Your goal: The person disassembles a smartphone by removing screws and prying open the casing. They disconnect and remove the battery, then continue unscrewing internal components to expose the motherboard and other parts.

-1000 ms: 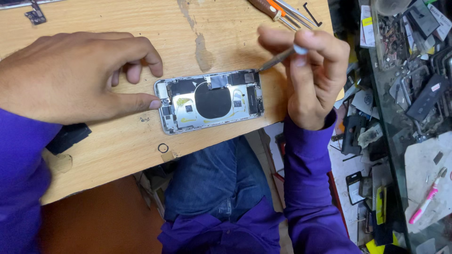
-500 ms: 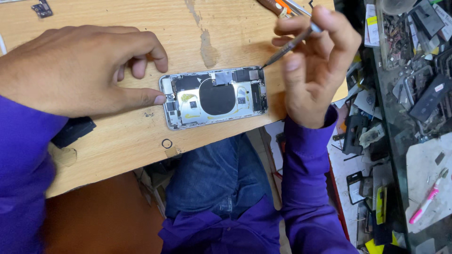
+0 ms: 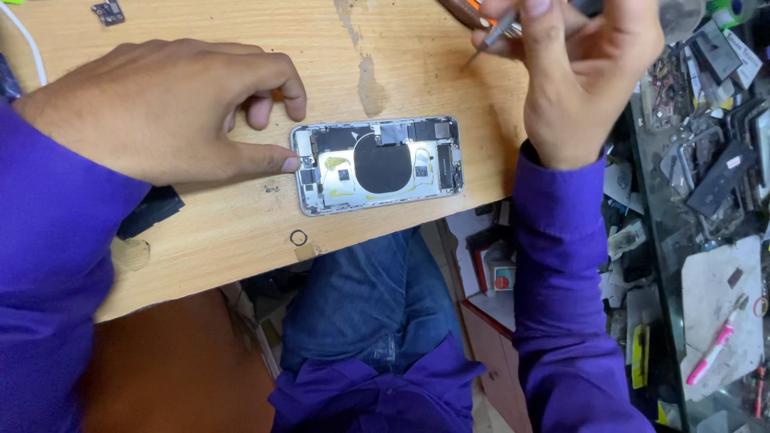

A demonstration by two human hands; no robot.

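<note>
An opened phone housing, with a round black coil at its middle, lies flat on the wooden table. My left hand rests on the table beside it, thumb tip pressing on the housing's left end. Above the far table edge my right hand is raised and grips thin metal tweezers, whose tip points down-left, clear of the phone.
A small black ring lies near the table's front edge. A dark flat part sits under my left forearm. A small circuit piece is at the far left. A cluttered glass counter with phone parts stands to the right.
My right hand has lifted the tweezers up and away from the phone's top right corner toward the far table edge. My left hand has stayed on the housing's left end.
</note>
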